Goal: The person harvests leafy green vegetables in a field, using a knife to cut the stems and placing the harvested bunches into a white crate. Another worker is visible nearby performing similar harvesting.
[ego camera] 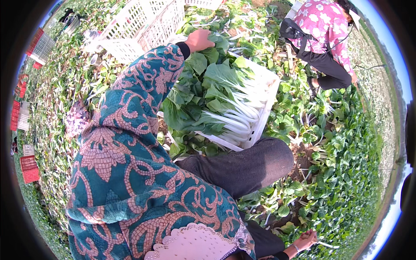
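Note:
My left hand (pixel 199 40) is stretched out to the far side of a white plastic crate (pixel 271 94). Its fingers curl over the green leaves of a bok choy (pixel 218 45). Heaped bok choy (pixel 240 113) fills the crate, white stalks towards one end wall and leaves spilling past the other. Low at the right, my right hand (pixel 306 240) is closed around a slim pale object (pixel 327 244); whether this is a blade or a stalk is not clear. Leafy plants lie around that hand. My bent knee (pixel 276 159) rests close beside the crate.
Larger white crates (pixel 143 32) stand beyond my left arm. A co-worker in a pink flowered top (pixel 320 24) crouches at the upper right. Standing bok choy (pixel 344 182) grows on the right; trimmed leaves (pixel 61 130) litter the ground on the left, with red crates (pixel 29 169) farther off.

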Available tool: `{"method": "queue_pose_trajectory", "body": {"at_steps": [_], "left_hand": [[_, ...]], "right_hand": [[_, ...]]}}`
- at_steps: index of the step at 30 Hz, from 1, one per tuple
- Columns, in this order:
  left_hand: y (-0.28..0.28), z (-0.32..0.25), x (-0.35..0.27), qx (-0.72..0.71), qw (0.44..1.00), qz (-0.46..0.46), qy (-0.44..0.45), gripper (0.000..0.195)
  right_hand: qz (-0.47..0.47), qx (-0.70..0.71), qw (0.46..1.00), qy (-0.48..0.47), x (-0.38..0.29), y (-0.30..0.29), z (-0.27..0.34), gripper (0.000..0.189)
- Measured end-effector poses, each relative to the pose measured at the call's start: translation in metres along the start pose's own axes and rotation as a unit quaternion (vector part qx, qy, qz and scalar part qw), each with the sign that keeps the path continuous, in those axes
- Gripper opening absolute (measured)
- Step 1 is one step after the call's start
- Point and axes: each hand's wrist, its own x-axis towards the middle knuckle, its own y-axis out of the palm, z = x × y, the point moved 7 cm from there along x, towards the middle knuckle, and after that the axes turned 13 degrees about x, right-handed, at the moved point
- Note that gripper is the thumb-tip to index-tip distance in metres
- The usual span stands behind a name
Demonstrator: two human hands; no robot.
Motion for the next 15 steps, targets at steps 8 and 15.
{"method": "queue_pose_trajectory", "body": {"at_steps": [8,15], "left_hand": [[-0.014,0.003,-0.109,-0.193,0.937,-0.291,0.004,0.035],[-0.021,-0.011,-0.133,-0.223,0.914,-0.331,0.068,0.028]], "right_hand": [[0.289,-0.016,0.957,-0.022,-0.029,0.255,0.022,0.019],[0.650,0.020,0.759,0.021,-0.215,0.594,0.033,0.032]]}}
